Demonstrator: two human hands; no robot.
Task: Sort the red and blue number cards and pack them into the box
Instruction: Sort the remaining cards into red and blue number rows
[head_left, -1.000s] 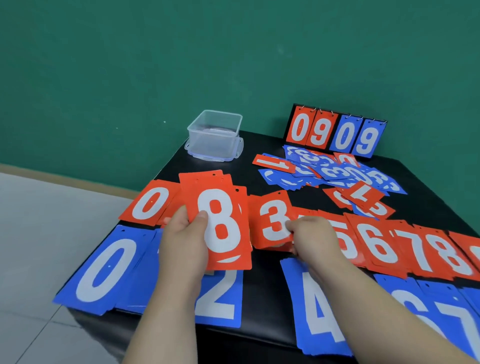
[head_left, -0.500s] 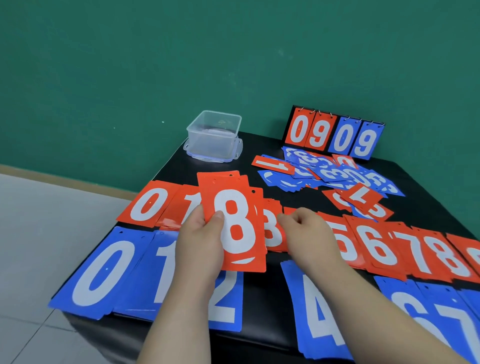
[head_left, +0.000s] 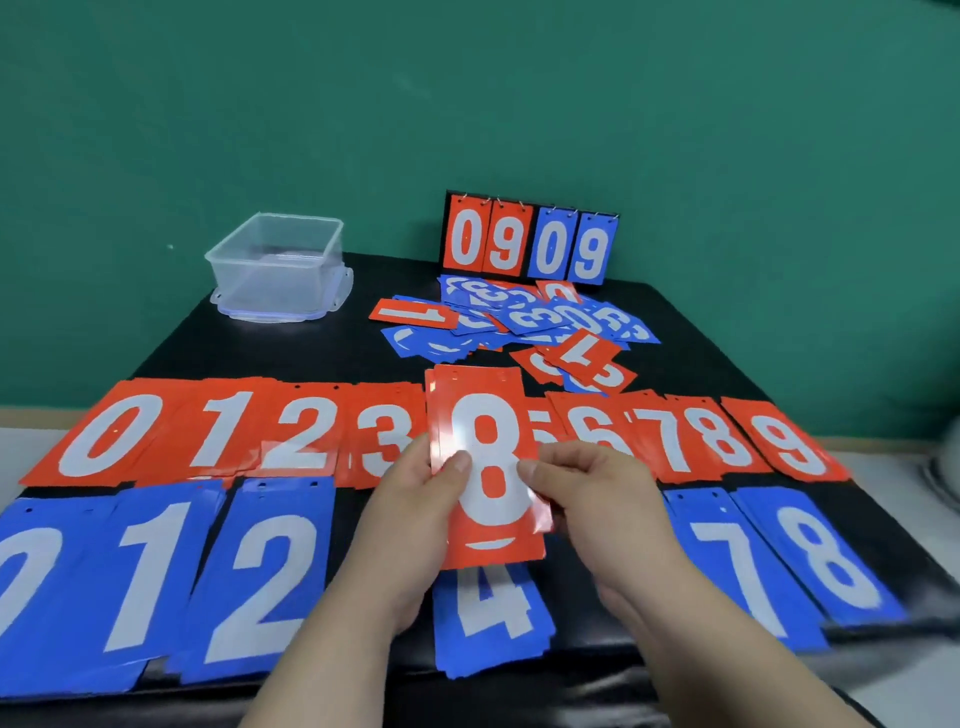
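A stack of red cards with an 8 on top is held upright over the middle of the table. My left hand grips its left edge with the thumb on the face, and my right hand pinches its right edge. Behind it runs a row of red number cards from 0 to 9. Nearer me lies a row of blue number cards; my forearms hide part of it. The clear plastic box stands open at the back left.
A loose heap of mixed red and blue cards lies at the back centre. Behind it stands a flip scoreboard reading 09 09 against the green wall. The black table drops off at its left and right edges.
The red stack has moved right to the middle of the table. My right hand left the row of red cards and now holds the stack's right edge. The view shifted, showing the whole rows.
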